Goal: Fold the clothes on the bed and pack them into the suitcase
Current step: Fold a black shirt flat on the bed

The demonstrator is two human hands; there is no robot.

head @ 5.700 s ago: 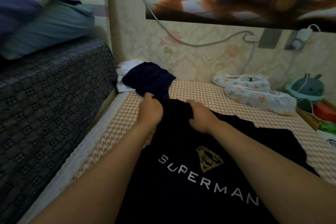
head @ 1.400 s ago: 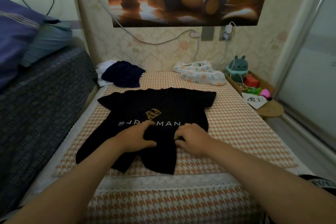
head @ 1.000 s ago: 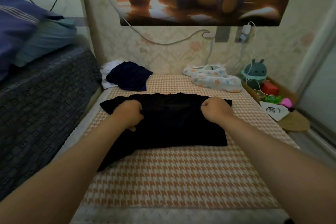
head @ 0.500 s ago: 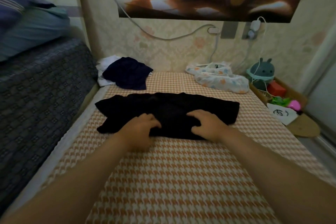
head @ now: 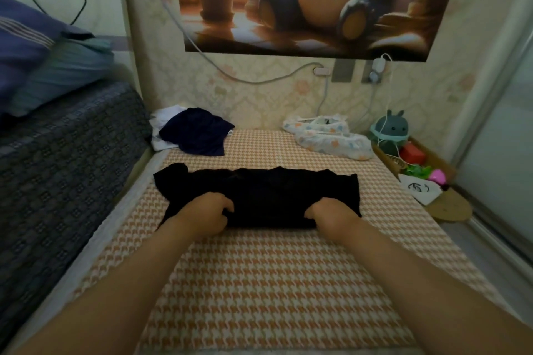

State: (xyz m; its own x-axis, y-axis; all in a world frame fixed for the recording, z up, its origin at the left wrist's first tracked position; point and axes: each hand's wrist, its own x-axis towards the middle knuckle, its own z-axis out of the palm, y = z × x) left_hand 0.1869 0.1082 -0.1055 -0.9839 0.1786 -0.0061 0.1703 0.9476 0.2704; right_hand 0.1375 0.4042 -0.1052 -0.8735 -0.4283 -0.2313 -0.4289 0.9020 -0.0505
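We have the black T-shirt (head: 259,193) lying across the middle of the bed (head: 274,282), on its orange-and-white houndstooth cover. It is folded into a wide, low band: the far edge is wavy and uneven, the near edge is a thick, rounded fold, and no print shows on the side facing up. One sleeve sticks out at the far left corner, and a loose flap of black cloth trails towards us past the left end of the band.

Our left hand (head: 202,216) grips the near fold towards its left end, fingers curled down into the cloth. Our right hand (head: 331,215) clenches the same fold near its right end, knuckles up, with the fingertips hidden in the fabric. Both forearms reach in from the bottom of the view.

At the head of the bed, against the wall, a crumpled navy garment (head: 196,131) lies on top of a white garment (head: 165,119). Well apart to the right is a bundled white cloth with coloured spots (head: 331,138).

Just beside the bed on the right stands a shallow wooden box (head: 386,157). In it we see a grey-green toy with small ears (head: 392,130), a red block (head: 412,153), something leafy and green (head: 416,170) and a small pink object (head: 437,176). A white card with a drawn face (head: 419,189) lies at its near end
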